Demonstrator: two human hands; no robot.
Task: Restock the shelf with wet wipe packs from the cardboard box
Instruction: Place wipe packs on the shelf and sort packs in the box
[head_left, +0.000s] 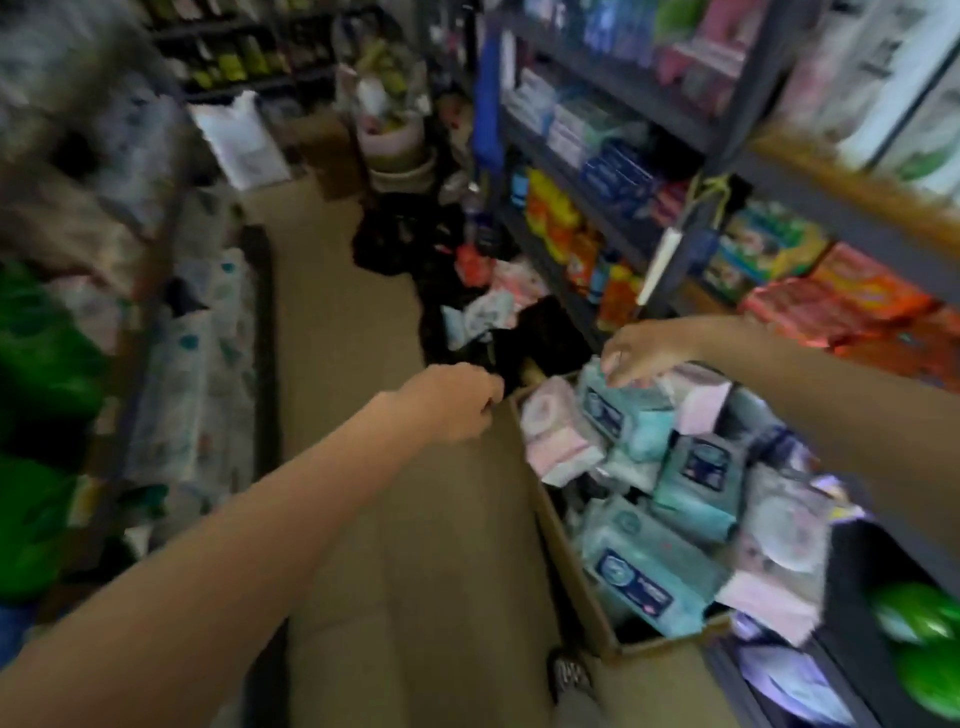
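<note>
While the box (571, 566) is sitting on the floor beside the shelf (691, 135) — packed with wipe packs (631, 571) — the right hand (641, 353) is hovering, fingers apart, touching the top pack (602, 402); the left hand (454, 402) is curling loosely, empty.

Floor (332, 322): beige, narrow aisle beyond the hands | Dark metal shelving (737, 130): right of hands, stocked with blurred coloured packages | Stacked printed bales (197, 395): left of hands | Light: dim, image blurred
</note>
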